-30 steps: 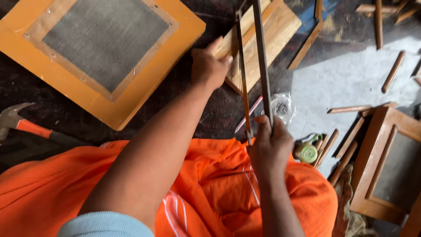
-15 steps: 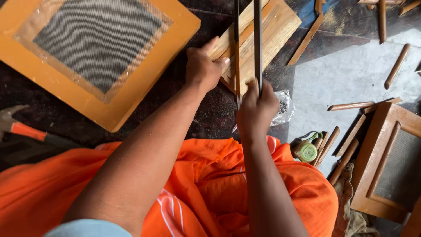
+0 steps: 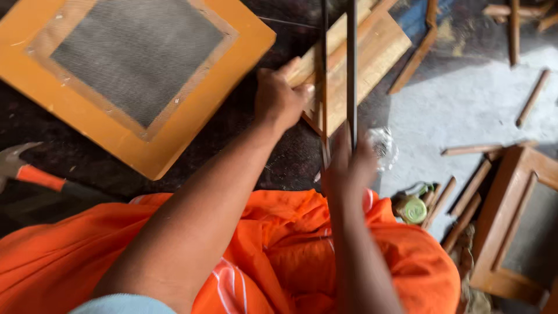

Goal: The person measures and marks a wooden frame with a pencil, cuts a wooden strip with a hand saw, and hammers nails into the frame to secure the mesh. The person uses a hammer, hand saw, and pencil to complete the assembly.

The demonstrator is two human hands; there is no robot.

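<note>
1. Left hand (image 3: 279, 99), upper centre of the frame: fingers curled and pressed down on the near end of the light wooden boards (image 3: 360, 55), thumb pointing toward the upper right.
2. Right hand (image 3: 349, 166), centre of the frame, blurred: fingers closed around the lower part of the two thin dark rods (image 3: 350, 64), which run side by side straight up to the top edge, across the boards.
3. Upper left: a square orange frame with grey mesh (image 3: 136, 70) lying flat on the dark floor, one corner very near the left hand.
4. Left edge: a hammer with orange handle (image 3: 35, 174), apart from both hands.
5. Just right of the right hand: a small clear plastic bag (image 3: 383, 145), contents too blurred to tell. Lower right of it, a small round green container (image 3: 412, 209) with a pale front, shape only.
6. Right side: loose wooden strips (image 3: 471, 186) scattered on the pale grey floor, and a brown wooden frame (image 3: 517, 227) at the lower right edge.
7. Bottom: orange cloth (image 3: 279, 256) over the lap, filling the lower frame; some bare pale floor only between the boards and the strips, upper right.
</note>
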